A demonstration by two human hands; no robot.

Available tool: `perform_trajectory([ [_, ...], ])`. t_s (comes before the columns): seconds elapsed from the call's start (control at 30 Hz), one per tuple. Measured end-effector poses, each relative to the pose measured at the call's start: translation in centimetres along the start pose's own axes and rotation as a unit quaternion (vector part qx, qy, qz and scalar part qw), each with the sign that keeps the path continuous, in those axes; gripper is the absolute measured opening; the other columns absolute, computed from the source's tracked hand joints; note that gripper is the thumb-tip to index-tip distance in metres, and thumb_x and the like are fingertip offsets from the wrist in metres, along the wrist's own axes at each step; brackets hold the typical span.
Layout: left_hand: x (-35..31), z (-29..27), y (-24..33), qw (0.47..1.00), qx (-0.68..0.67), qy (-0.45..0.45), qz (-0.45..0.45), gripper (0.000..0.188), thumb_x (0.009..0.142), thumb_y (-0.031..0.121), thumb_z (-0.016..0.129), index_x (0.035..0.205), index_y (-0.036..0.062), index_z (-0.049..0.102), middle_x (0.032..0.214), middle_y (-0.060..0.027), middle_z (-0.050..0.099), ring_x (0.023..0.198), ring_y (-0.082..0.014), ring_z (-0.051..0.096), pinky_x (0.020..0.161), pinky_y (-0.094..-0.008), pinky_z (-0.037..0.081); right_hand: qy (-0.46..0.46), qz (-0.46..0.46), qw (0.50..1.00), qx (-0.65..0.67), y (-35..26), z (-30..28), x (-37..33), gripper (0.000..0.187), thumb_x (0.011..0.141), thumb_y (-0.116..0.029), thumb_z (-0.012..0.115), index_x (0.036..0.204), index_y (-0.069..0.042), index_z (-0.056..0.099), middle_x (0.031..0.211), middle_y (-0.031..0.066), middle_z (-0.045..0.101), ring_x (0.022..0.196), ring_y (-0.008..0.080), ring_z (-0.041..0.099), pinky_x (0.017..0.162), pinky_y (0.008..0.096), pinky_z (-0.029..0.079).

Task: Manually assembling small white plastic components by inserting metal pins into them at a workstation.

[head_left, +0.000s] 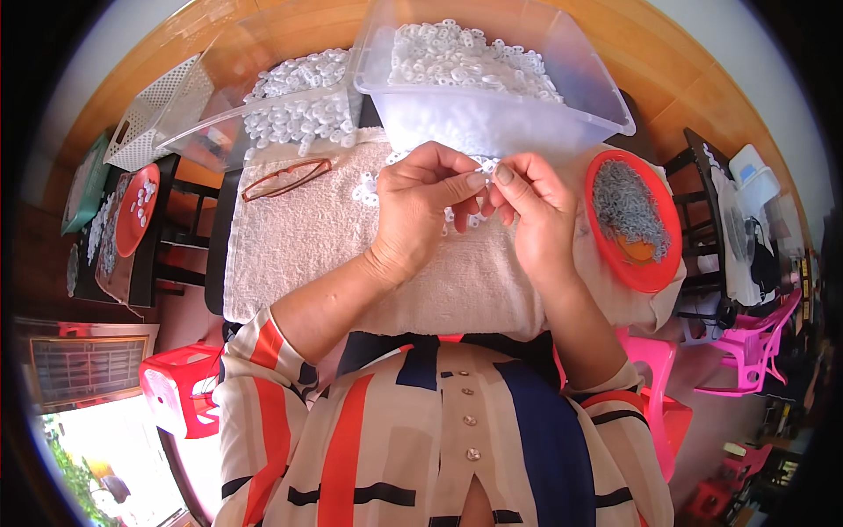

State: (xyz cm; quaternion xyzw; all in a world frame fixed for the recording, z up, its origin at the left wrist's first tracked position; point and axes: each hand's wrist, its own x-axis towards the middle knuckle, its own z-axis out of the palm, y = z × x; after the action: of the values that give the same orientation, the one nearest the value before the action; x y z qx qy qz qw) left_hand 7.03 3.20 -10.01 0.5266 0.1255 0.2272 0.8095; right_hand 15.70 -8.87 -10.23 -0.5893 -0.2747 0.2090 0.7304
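My left hand [414, 195] and my right hand [539, 211] meet over the towel, thumbs and forefingers pinched together. Between the fingertips shows a small white plastic piece [488, 167], mostly covered by the fingers. Behind and under the hands lies a loose heap of white ring-shaped plastic pieces [365, 190], partly hidden. To the right of my right hand, a red oval basin [648, 279] holds a tangled pile of small grey parts [629, 204], their exact kind too fine to tell. Something orange shows at the near end of that pile.
A large translucent bin [492, 121] of white pieces stands just beyond my hands, with a clear bin [206, 132] of similar pieces to its left. Brown-framed glasses [286, 180] lie on the beige towel [299, 255]. Side tables, a red stool [180, 386] and pink chairs [755, 351] stand around.
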Motion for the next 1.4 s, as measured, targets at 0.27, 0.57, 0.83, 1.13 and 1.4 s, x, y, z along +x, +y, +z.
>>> perform_trajectory([
  [0.27, 0.1, -0.1, -0.2, 0.999, -0.035, 0.002, -0.012, 0.007, 0.087, 0.001, 0.064, 0.089, -0.0018, 0.059, 0.076, -0.01, 0.064, 0.057, -0.0141, 0.058, 0.044, -0.0243, 0.044, 0.008, -0.04, 0.998, -0.052, 0.2, 0.0, -0.1, 0.016, 0.094, -0.017, 0.06, 0.093, -0.001, 0.061, 0.073, 0.0012, 0.059, 0.064, 0.0083, 0.056, 0.055, 0.0198, 0.038],
  [0.57, 0.2, 0.0, 0.0, 0.996, -0.019, -0.084, 0.033, 0.011, 0.09, 0.004, 0.062, 0.1, -0.0018, 0.062, 0.079, -0.0094, 0.065, 0.061, -0.0134, 0.06, 0.05, -0.0238, 0.046, -0.039, 0.025, 0.999, 0.017, -0.3, -0.7, 0.2, 0.019, 0.094, -0.019, 0.06, 0.09, -0.001, 0.062, 0.069, 0.0012, 0.057, 0.06, 0.0095, 0.055, 0.052, 0.0194, 0.037],
  [0.83, -0.2, -0.1, 0.0, 0.989, 0.027, -0.139, 0.032, 0.018, 0.092, 0.008, 0.061, 0.108, -0.0003, 0.062, 0.08, -0.0112, 0.068, 0.062, -0.0142, 0.062, 0.053, -0.0231, 0.045, -0.132, 0.099, 0.976, 0.144, -0.3, -2.0, 0.9, 0.023, 0.09, -0.021, 0.065, 0.086, 0.002, 0.061, 0.064, 0.0019, 0.053, 0.052, 0.0127, 0.053, 0.047, 0.0218, 0.038],
  [1.13, -0.7, 0.4, -0.7, 0.994, 0.036, -0.095, 0.035, 0.01, 0.092, 0.005, 0.06, 0.101, 0.0012, 0.062, 0.079, -0.0096, 0.069, 0.06, -0.013, 0.063, 0.05, -0.0204, 0.04, -0.139, 0.129, 0.962, 0.198, 0.3, -1.8, 0.5, 0.019, 0.094, -0.017, 0.058, 0.091, 0.002, 0.059, 0.063, 0.0026, 0.051, 0.052, 0.0165, 0.057, 0.042, 0.0212, 0.037],
  [1.4, -0.6, 0.3, -0.6, 0.991, 0.052, -0.111, 0.057, 0.013, 0.093, 0.011, 0.061, 0.1, 0.0006, 0.061, 0.077, -0.0119, 0.067, 0.059, -0.0163, 0.063, 0.049, -0.0231, 0.042, -0.156, 0.108, 0.954, 0.233, 0.9, -1.6, 0.4, 0.017, 0.095, -0.016, 0.056, 0.093, 0.001, 0.06, 0.064, 0.0022, 0.05, 0.054, 0.015, 0.055, 0.044, 0.0212, 0.038],
])
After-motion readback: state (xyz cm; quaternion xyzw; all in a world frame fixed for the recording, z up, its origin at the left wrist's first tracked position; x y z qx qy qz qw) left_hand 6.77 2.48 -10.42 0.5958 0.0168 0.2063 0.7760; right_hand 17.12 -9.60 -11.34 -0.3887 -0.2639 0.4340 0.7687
